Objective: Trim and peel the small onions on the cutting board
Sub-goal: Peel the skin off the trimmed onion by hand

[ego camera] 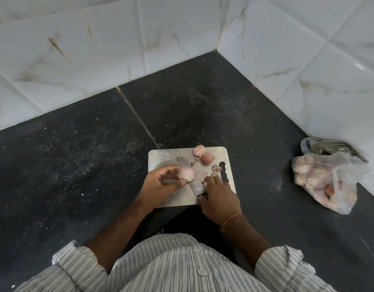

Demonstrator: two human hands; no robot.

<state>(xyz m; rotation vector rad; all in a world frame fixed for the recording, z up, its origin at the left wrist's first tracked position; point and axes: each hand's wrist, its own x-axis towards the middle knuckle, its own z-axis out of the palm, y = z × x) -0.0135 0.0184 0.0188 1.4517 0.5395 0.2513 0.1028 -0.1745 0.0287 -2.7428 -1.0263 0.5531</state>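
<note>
A: Starting at the left. What is the left hand [161, 182] doing?

B: It is pinching a pale pink small onion [186, 173] between curled fingers and thumb, holding it over the left half of the cutting board [161, 154]. The onion is lifted, not lying on the board.

A: And the knife?

B: The knife blade [195, 187] is lying across the middle of the board, running from under the held onion toward the near edge. Its handle is hidden under the right hand.

A: Right hand [218, 197]?

B: It is curling around the handle end at the board's near right corner, with fingertips [209, 180] reaching forward onto the board. An orange thread [232, 219] is circling the wrist.

A: What else is sitting on the board?

B: Two small onions at the far edge: one [199, 150] at the rim, one [207, 158] just beside it, nearer. A cut slice [201, 175] and skin scraps [216, 169] are lying near the handle slot [224, 172] by the right edge.

A: The board's position?

B: It is resting on the dark stone worktop [76, 144], at the near edge, in front of the person's striped shirt [171, 264].

A: Further right?

B: A clear plastic bag of onions [325, 182] is lying well apart, by the tiled wall [308, 70], touching a checked cloth [325, 146] behind it.
</note>
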